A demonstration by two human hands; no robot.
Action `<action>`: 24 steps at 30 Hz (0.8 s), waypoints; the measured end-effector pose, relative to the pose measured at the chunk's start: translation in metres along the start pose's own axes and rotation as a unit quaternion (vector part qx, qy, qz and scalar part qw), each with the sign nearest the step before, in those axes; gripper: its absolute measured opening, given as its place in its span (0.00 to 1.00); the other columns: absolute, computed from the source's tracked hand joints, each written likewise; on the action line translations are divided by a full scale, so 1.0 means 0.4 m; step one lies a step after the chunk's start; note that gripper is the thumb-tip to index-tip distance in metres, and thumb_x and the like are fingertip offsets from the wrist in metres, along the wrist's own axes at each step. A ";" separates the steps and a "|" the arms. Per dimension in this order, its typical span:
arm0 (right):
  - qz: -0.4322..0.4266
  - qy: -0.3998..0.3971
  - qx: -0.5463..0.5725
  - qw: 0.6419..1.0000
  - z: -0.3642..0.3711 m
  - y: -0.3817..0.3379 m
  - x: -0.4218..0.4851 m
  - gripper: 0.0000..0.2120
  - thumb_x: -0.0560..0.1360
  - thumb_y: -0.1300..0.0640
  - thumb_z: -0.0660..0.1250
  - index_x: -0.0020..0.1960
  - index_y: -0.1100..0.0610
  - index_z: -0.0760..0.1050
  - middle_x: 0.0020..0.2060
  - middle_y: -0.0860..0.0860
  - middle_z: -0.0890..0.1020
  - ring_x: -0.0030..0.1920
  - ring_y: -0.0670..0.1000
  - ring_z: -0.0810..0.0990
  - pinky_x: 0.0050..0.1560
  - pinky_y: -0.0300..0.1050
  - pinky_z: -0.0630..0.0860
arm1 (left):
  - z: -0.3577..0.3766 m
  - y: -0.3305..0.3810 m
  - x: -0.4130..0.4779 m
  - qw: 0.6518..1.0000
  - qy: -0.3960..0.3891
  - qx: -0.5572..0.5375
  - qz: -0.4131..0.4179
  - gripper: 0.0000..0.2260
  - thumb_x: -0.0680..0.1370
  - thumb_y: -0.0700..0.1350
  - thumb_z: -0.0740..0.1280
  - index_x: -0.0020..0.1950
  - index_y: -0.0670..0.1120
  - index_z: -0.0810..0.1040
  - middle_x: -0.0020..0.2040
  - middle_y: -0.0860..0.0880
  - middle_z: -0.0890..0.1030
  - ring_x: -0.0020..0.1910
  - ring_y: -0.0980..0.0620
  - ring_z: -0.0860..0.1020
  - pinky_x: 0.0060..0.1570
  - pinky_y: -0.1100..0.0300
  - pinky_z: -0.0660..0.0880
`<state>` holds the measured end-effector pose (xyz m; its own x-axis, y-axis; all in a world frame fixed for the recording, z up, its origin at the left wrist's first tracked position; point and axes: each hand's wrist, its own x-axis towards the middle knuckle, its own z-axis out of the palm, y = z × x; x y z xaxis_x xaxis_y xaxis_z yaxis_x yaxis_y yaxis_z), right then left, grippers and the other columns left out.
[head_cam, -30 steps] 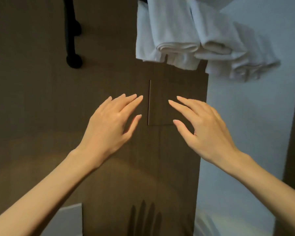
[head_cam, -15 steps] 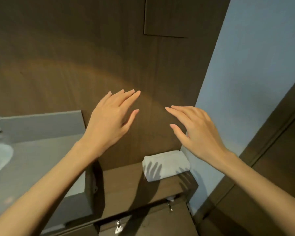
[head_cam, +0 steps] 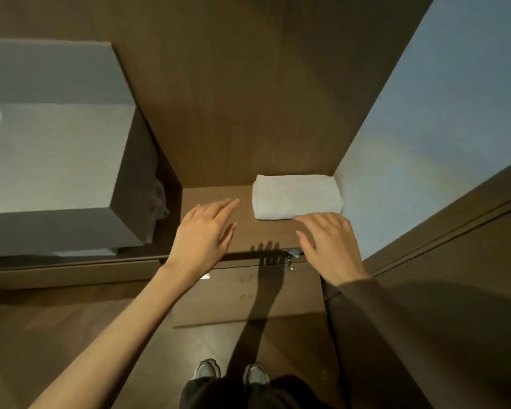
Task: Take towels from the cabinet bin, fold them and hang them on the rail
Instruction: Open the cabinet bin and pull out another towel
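Observation:
A folded white towel (head_cam: pixel 296 196) lies flat on a low wooden shelf (head_cam: pixel 213 196), pushed into the corner by the pale blue wall. My right hand (head_cam: pixel 328 243) hovers over the towel's near edge with fingers spread and empty; its fingertips overlap that edge. My left hand (head_cam: pixel 202 236) is open, fingers together, above the bare shelf just left of the towel. The rail and the hung towels are out of view.
A grey vanity counter (head_cam: pixel 56 154) with a basin edge stands at the left; some cloth (head_cam: pixel 160 202) shows in the dark gap beside it. A cabinet front with small latches (head_cam: pixel 289 265) sits under the shelf. A dark door (head_cam: pixel 455 290) is at the right. My shoes (head_cam: pixel 207 370) are below.
My view has tipped down from the hung towels to the low shelf. Both open hands have dropped toward the folded towel.

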<state>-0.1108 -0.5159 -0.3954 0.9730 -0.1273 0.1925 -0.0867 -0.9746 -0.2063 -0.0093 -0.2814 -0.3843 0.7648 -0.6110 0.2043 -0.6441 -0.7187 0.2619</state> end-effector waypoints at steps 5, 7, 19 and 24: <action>0.019 -0.001 0.042 0.999 0.298 0.079 -0.085 0.14 0.77 0.52 0.59 0.54 0.54 0.81 0.46 0.49 0.83 0.48 0.52 0.81 0.54 0.50 0.74 | 0.266 -0.075 -0.055 0.997 -0.048 -0.019 -0.051 0.23 0.80 0.50 0.63 0.75 0.49 0.66 0.69 0.48 0.74 0.64 0.47 0.74 0.64 0.50 0.71; 0.017 -0.015 0.052 0.998 0.431 0.106 -0.111 0.11 0.77 0.55 0.62 0.55 0.55 0.81 0.47 0.50 0.83 0.48 0.51 0.81 0.53 0.51 0.76 | 0.386 -0.115 -0.071 0.996 -0.060 -0.023 -0.061 0.23 0.80 0.50 0.63 0.75 0.50 0.65 0.70 0.48 0.72 0.65 0.47 0.73 0.64 0.49 0.72; 0.051 -0.075 0.052 0.995 1.310 0.330 -0.145 0.12 0.76 0.59 0.68 0.59 0.54 0.78 0.55 0.51 0.81 0.53 0.49 0.81 0.55 0.50 0.78 | 1.143 -0.400 -0.056 0.998 -0.023 0.029 -0.043 0.25 0.81 0.52 0.57 0.78 0.52 0.57 0.77 0.49 0.60 0.77 0.48 0.57 0.75 0.46 0.53; 0.117 -0.108 0.014 0.987 1.583 0.453 -0.081 0.20 0.80 0.55 0.61 0.71 0.51 0.67 0.69 0.48 0.69 0.68 0.49 0.69 0.67 0.47 0.68 | 1.341 -0.489 -0.026 0.996 0.034 0.086 0.001 0.25 0.82 0.52 0.56 0.79 0.54 0.54 0.78 0.47 0.60 0.77 0.45 0.57 0.76 0.44 0.47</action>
<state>-0.0227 -0.5718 -1.0465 0.9502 -0.3034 -0.0710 -0.3115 -0.9174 -0.2478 0.1019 -0.3125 -0.9437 0.7585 -0.5933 0.2694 -0.6345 -0.7667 0.0978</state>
